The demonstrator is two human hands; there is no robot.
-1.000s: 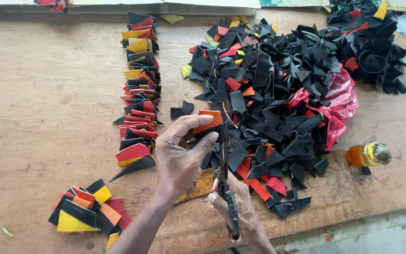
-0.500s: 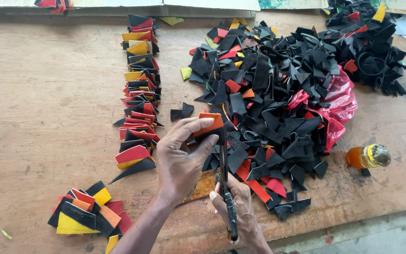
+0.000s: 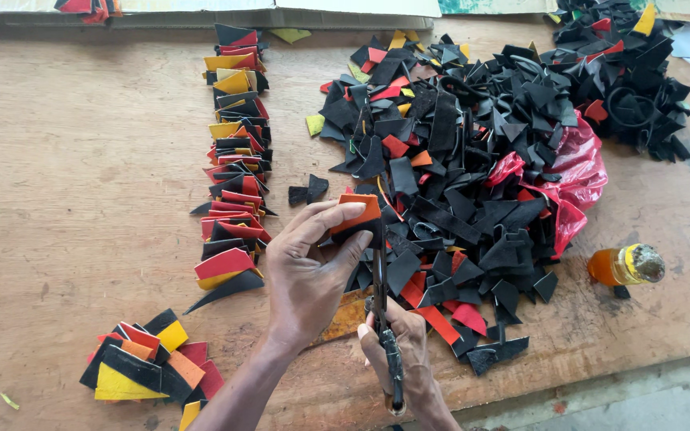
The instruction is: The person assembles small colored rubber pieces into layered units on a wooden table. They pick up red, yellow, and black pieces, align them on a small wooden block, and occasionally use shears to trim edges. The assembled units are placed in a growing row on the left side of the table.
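Right now our left hand pinches a small orange and black scrap between thumb and fingers, closed on it and holding it up just above the surface. Our right hand is wrapped shut around the handles of the black scissors, and the blades point up toward the scrap and seem to meet its lower edge. To cut well, we think we should hold the scrap flat and tight, keep our left fingertips back from the blades, and snip slowly in one clean line. We cannot tell how wide the blades are open, so a careful squeeze looks best. Just past the hands sits a big pile of black scraps with some red and orange bits mixed in, and a red plastic bag peeks out from its right side. To the left runs a neat row of cut pieces in red, yellow and black. Nearer to us, on the left, lies a small stack of pieces. Well off to the right rests a little orange bottle on its side.
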